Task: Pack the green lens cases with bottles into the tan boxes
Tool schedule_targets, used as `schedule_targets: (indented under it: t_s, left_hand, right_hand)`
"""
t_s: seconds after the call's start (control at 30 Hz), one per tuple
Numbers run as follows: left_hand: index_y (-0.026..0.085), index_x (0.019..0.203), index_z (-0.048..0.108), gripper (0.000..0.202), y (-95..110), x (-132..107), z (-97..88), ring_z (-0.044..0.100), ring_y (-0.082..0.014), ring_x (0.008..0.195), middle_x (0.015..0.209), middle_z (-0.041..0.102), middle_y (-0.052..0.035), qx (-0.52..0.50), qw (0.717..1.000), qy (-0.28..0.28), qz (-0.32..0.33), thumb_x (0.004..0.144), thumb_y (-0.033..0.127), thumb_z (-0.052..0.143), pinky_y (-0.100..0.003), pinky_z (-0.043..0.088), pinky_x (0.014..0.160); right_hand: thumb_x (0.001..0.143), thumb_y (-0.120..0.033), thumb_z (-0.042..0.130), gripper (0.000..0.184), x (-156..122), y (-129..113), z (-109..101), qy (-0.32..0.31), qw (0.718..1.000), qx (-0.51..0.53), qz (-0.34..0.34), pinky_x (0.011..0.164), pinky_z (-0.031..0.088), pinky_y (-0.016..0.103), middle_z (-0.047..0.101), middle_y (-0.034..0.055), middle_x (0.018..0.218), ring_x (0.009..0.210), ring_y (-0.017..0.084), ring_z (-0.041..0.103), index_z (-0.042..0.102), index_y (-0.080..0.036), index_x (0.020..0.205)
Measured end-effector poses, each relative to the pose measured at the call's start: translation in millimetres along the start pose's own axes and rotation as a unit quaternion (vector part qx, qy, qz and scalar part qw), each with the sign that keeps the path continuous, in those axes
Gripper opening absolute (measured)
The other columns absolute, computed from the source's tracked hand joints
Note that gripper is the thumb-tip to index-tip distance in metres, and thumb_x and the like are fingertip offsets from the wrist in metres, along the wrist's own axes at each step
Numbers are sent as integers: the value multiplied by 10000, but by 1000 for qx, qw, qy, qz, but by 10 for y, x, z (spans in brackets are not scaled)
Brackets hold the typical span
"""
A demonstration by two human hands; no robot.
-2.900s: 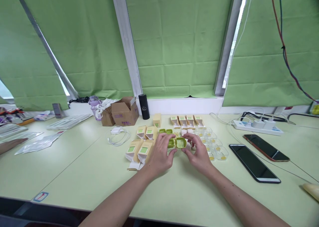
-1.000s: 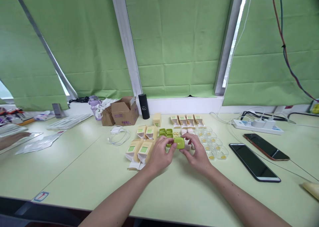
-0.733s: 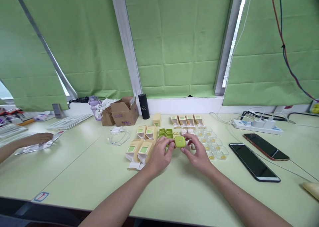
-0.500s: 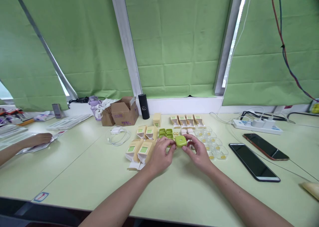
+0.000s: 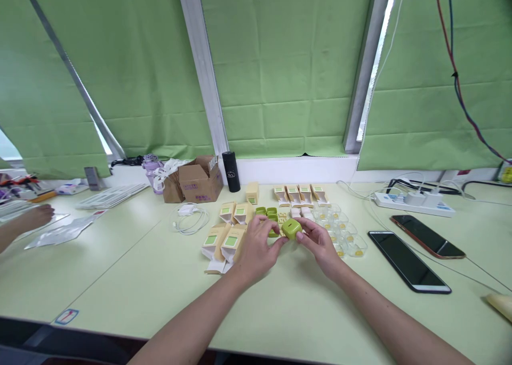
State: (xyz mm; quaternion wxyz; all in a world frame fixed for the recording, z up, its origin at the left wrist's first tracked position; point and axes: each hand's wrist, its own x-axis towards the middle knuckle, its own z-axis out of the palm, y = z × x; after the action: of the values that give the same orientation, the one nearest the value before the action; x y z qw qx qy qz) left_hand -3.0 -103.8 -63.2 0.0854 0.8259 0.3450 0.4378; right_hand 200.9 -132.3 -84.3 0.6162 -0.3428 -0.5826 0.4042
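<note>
My right hand (image 5: 320, 245) pinches a small glossy green rounded-square case (image 5: 292, 228) between thumb and fingers, above the table. The case is tilted, and a dark slot shows in its face. Close to its left side is my left hand (image 5: 259, 245), its thumb tip by the lower edge and its index finger apart from it. Behind the hands sit several open green cases (image 5: 272, 211), partly covered by my left hand. Small pale yellow pieces (image 5: 282, 215) and pale pink-white blocks (image 5: 306, 212) lie beside them.
Open cardboard boxes (image 5: 214, 242) stand left of my hands, with more small boxes (image 5: 298, 195) behind. Clear plastic cups (image 5: 354, 243) with yellow bits are at right, then two phones (image 5: 408, 261) and a power strip (image 5: 414, 204). At far left reaches another person's hand (image 5: 38, 215).
The green case has tilted in my right hand, turning its slotted face. My left fingers have come away from its left side. The other person's hand moved left, off a clear plastic bag.
</note>
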Motion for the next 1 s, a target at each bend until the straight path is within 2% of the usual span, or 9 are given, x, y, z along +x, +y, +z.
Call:
schedule_targets:
  t_s: [0.1,0.2,0.37,0.5,0.6,0.67,0.77,0.87,1.0]
  left_hand:
    - [260,1303,612,395,8,-6,-5,482,-333,1320,1252,664,-103,7,999,-1,40,943,262,774,-517,484,1090]
    - [296,1478,529,555,30,-17,-4,435,-339,1366,1406,634,-107,15,997,-22,74,968,206,729,-566,438,1167]
    - [342,1461,585,488,42,-20,5,454,-336,1353,1390,639,-95,11,995,-36,89,1007,175,653,-573,450,1162]
    - [305,1390,604,446,29,9,4,468,-329,1358,1353,651,-94,-44,998,-13,38,973,185,707,-561,457,1163]
    - [299,1318,629,423,11,30,2,510,-301,1356,1330,629,-79,-96,995,17,-35,930,169,739,-510,472,1165]
    - [297,1304,640,434,-12,38,3,571,-275,1302,1343,604,-74,-128,988,27,-86,904,178,760,-466,499,1137]
    - [295,1334,624,475,-59,46,13,644,-232,1165,1363,612,-75,-181,973,27,-142,891,206,771,-408,547,1046]
    - [288,1366,607,499,-105,58,27,642,-237,1217,1385,643,-85,-231,963,31,-139,897,205,755,-395,539,1059]
    - [269,1350,629,476,-151,77,51,640,-244,1248,1413,648,-96,-270,955,33,-121,893,221,751,-387,548,1059]
  right_hand:
    - [883,-653,772,537,-1,11,9,3,1000,-28,4,876,643,445,794,115,1127,982,284,758,738,-243,1228]
    - [889,-652,763,538,1,44,23,9,998,-61,6,809,636,405,783,97,1047,895,250,735,747,-235,1229]
    - [943,-597,718,481,-2,58,39,15,994,-104,-11,805,614,397,783,99,1092,916,247,723,721,-236,1262]
    - [1036,-499,601,375,-12,42,0,40,982,-178,-48,862,578,425,776,107,1170,1061,279,715,675,-245,1302]
    - [1045,-362,570,234,-25,40,-41,44,943,-315,-101,903,547,473,764,105,1150,1099,308,659,698,-252,1207]
    - [1019,-250,573,188,-38,41,-49,14,903,-409,-135,949,519,509,762,104,1149,1132,329,619,708,-248,1149]
    - [968,-121,580,233,-65,42,-19,-46,842,-515,-155,1003,472,527,757,105,1206,1219,350,575,721,-237,1111]
    - [939,-76,592,266,-84,47,27,-85,794,-582,-151,1042,436,533,742,123,1259,1280,362,550,733,-226,1107]
    - [923,-78,603,284,-87,66,53,-111,757,-627,-144,1123,370,562,727,146,1298,1342,371,522,725,-208,1144]
